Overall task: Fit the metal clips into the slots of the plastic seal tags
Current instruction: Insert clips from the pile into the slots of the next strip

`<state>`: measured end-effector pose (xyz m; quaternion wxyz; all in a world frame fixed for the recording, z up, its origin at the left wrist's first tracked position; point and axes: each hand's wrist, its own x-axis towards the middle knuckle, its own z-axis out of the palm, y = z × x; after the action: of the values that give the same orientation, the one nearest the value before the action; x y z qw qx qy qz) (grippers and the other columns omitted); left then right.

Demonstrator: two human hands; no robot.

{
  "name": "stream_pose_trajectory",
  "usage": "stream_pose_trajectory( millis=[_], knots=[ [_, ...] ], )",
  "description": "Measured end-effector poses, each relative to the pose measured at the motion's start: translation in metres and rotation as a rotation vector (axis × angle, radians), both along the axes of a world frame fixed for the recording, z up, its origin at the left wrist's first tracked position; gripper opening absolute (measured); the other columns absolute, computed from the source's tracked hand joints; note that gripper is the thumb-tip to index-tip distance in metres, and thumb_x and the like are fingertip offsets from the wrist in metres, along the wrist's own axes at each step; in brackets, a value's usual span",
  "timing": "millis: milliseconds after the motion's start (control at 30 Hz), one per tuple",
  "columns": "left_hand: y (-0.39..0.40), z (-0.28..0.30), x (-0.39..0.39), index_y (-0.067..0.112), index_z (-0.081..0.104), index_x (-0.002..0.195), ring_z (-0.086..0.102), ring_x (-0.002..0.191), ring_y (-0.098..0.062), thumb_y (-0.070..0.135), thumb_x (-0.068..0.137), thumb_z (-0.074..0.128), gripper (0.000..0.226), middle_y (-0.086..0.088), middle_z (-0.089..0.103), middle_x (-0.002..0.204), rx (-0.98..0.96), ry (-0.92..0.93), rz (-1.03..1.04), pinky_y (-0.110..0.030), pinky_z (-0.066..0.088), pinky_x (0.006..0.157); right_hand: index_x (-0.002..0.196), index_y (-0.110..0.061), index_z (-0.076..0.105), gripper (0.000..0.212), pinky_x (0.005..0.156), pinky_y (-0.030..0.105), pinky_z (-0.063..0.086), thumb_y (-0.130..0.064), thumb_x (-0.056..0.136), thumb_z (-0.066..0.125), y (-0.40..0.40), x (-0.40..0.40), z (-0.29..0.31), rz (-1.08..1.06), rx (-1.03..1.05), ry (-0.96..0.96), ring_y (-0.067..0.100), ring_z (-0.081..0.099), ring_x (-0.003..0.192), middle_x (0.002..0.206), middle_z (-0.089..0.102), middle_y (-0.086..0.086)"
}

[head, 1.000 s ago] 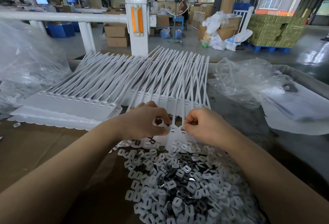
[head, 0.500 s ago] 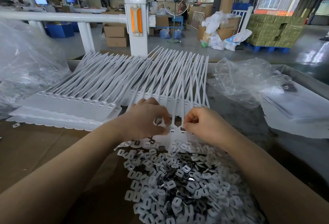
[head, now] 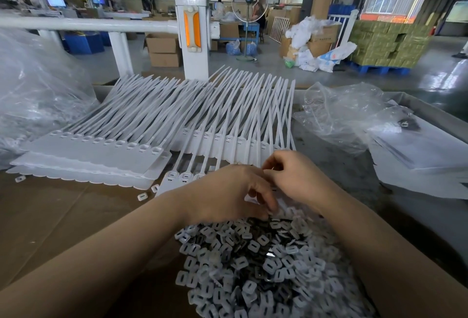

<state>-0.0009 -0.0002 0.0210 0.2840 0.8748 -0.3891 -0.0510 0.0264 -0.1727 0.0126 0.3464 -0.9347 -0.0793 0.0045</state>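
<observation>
Rows of white plastic seal tags (head: 228,120) lie fanned out across the table, heads toward me. A heap of small metal clips (head: 253,267) in white housings sits in front of me. My left hand (head: 228,193) reaches to the heap's far edge, thumb and forefinger curled down and pinching a metal clip there. My right hand (head: 293,178) is just beyond it, fingers curled in and pinching the head of a seal tag in the near row. The two hands touch. Both hands hide the tag heads beneath them.
A stack of joined tag sheets (head: 96,158) lies at the left on brown cardboard (head: 63,216). Clear plastic bags lie at the far left (head: 38,95) and right (head: 342,115). A white post (head: 192,39) and rail stand behind the table. Loose clips (head: 143,196) lie near the stack.
My left hand has left the tag heads and moved right and down to the heap of clips. My right hand has shifted slightly and still pinches at the tag row.
</observation>
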Motion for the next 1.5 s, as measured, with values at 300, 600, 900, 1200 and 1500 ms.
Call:
stream_pose_trajectory(
  millis=[300, 600, 900, 1200, 1500],
  knots=[
    [0.002, -0.001, 0.002, 0.026, 0.077, 0.087, 0.061, 0.072, -0.006, 0.017, 0.082, 0.078, 0.01, 0.008, 0.069, 0.084, -0.169, 0.144, 0.111, -0.016, 0.048, 0.067, 0.082, -0.03, 0.062, 0.011, 0.059, 0.021, 0.045, -0.024, 0.09, 0.067, -0.001, 0.001, -0.002, -0.004, 0.03, -0.008, 0.004, 0.063, 0.073, 0.082, 0.066, -0.01],
    [0.003, -0.001, 0.006, 0.029, 0.077, 0.086, 0.068, 0.078, 0.002, 0.016, 0.085, 0.076, 0.013, 0.016, 0.075, 0.084, -0.321, 0.236, 0.252, -0.008, 0.049, 0.074, 0.082, -0.029, 0.065, 0.008, 0.062, 0.026, 0.048, -0.023, 0.087, 0.066, -0.002, -0.001, -0.001, -0.014, 0.098, -0.013, 0.007, 0.065, 0.073, 0.078, 0.069, -0.008],
    [0.011, 0.002, 0.013, 0.018, 0.078, 0.081, 0.065, 0.068, -0.003, 0.007, 0.081, 0.076, 0.011, 0.001, 0.076, 0.078, -0.555, 0.378, 0.473, -0.011, 0.05, 0.065, 0.078, -0.031, 0.071, 0.018, 0.067, 0.021, 0.049, -0.018, 0.089, 0.066, 0.0, -0.005, 0.007, 0.102, 0.255, 0.03, -0.001, 0.063, 0.067, 0.066, 0.068, -0.015],
    [0.012, 0.002, 0.014, 0.013, 0.067, 0.095, 0.068, 0.074, -0.016, 0.005, 0.083, 0.074, 0.016, -0.008, 0.075, 0.083, -0.523, 0.319, 0.556, -0.031, 0.056, 0.075, 0.081, -0.03, 0.072, 0.012, 0.062, 0.017, 0.047, -0.023, 0.089, 0.067, -0.001, -0.005, 0.008, 0.118, 0.248, 0.006, -0.002, 0.062, 0.065, 0.07, 0.07, -0.014],
    [0.007, 0.003, 0.011, 0.014, 0.065, 0.093, 0.064, 0.067, -0.014, 0.008, 0.082, 0.075, 0.016, -0.005, 0.073, 0.075, -0.562, 0.281, 0.582, -0.038, 0.056, 0.076, 0.081, -0.029, 0.072, 0.008, 0.069, 0.028, 0.054, -0.033, 0.087, 0.071, 0.0, -0.005, 0.006, 0.115, 0.247, -0.03, 0.008, 0.066, 0.07, 0.076, 0.072, -0.009]
  ],
)
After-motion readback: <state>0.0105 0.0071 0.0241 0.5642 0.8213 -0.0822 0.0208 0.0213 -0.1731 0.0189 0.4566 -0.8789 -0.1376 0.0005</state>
